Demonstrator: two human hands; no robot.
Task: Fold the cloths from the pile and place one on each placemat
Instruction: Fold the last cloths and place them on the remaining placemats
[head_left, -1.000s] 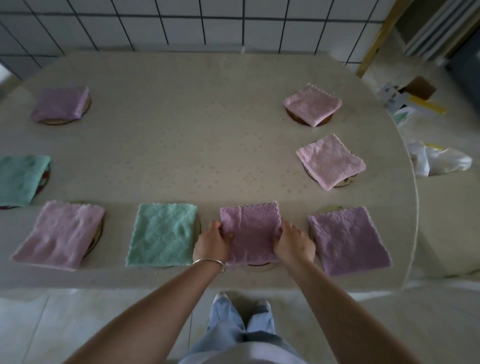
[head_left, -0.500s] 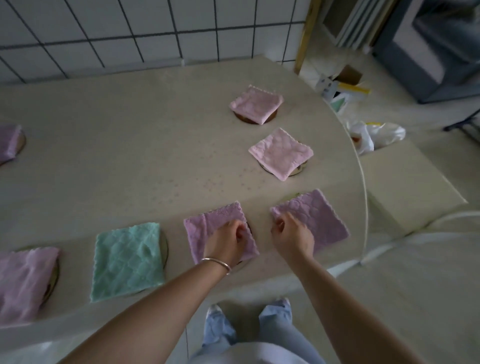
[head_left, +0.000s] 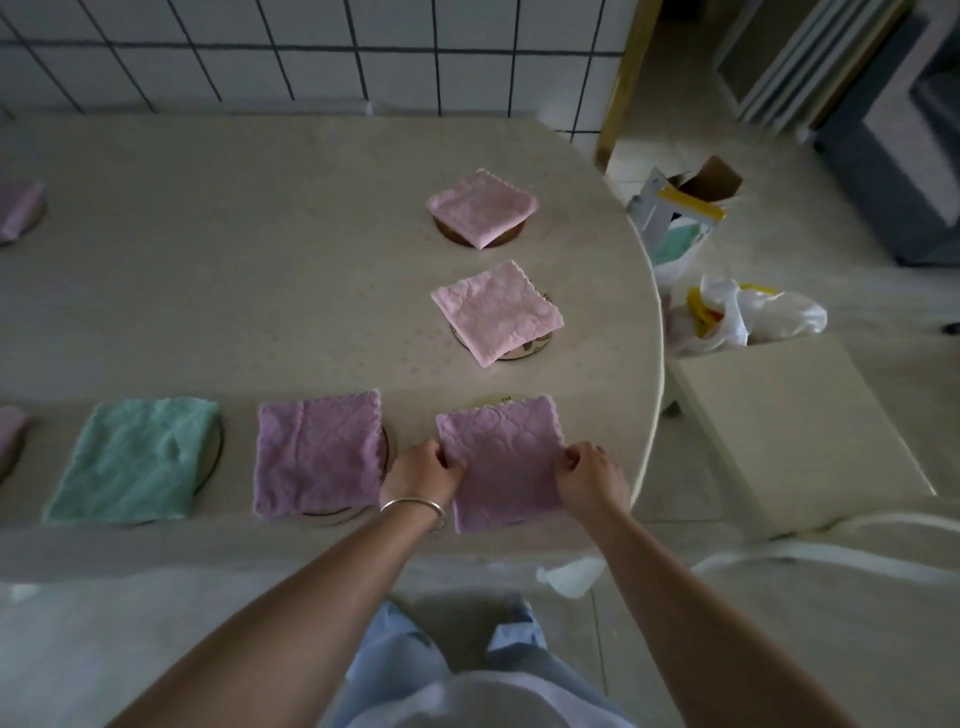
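While both hands pinch purple cloth (head_left: 501, 460) edges, left hand (head_left: 423, 473), right hand (head_left: 592, 478), placemat (head_left: 498, 400) beneath.

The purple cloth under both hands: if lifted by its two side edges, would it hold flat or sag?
The purple cloth would likely sag in the middle: it looks like soft, plush fabric, folded in layers. The left hand and right hand pinch its side edges, so the layers may slip apart. It probably weighs little; pushed, it would likely bunch rather than slide over the tablecloth.
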